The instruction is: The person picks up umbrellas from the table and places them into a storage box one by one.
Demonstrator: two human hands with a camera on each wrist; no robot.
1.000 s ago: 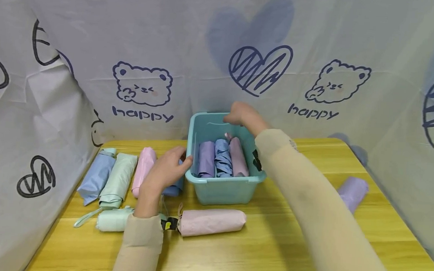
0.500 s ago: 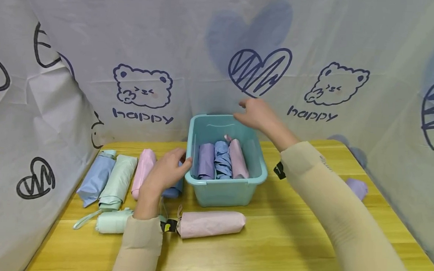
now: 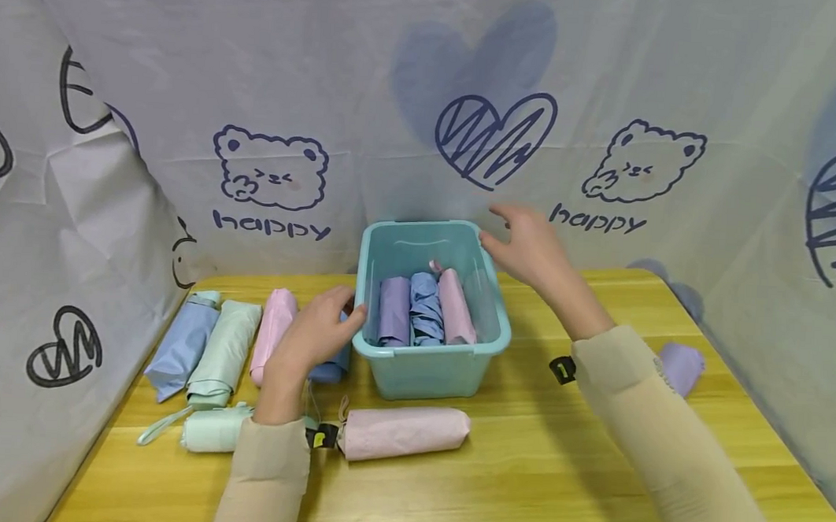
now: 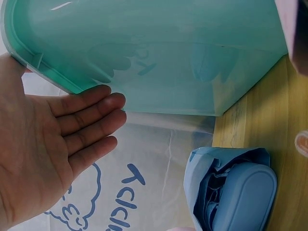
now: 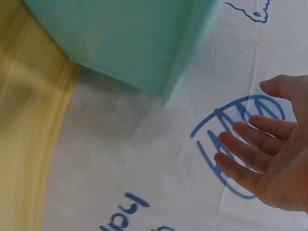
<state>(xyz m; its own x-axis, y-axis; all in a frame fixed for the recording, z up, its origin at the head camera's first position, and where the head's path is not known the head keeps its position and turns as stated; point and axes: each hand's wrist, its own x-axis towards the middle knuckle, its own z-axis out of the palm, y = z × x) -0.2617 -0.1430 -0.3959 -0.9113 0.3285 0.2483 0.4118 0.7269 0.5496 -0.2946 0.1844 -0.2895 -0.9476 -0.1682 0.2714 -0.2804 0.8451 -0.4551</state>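
Observation:
A teal plastic bin (image 3: 429, 376) holds three folded umbrellas side by side: a purple umbrella (image 3: 395, 311), a blue umbrella (image 3: 426, 309) and a pink umbrella (image 3: 456, 306). At the bin's left rim is my left hand (image 3: 315, 330). In the left wrist view its fingers (image 4: 89, 122) lie straight along the outer wall, with the thumb partly hidden at the rim. My right hand (image 3: 532, 247), fingers spread and holding nothing, hovers by the far right corner; the right wrist view shows its palm (image 5: 284, 178) apart from the bin. A darker blue umbrella (image 3: 331, 363) is partly covered by my left hand.
Left of the bin lie a light blue umbrella (image 3: 183, 343), a mint umbrella (image 3: 225, 353) and a bright pink umbrella (image 3: 276, 324). Another mint umbrella (image 3: 214, 430) and a pale pink umbrella (image 3: 405, 434) lie in front. A lilac umbrella (image 3: 680, 369) is far right. Printed cloth (image 3: 398, 94) hangs behind.
My right hand has moved from above the bin's far rim to the right, and its fingers have spread. My left hand stays at the left rim. The umbrellas in the bin stay put.

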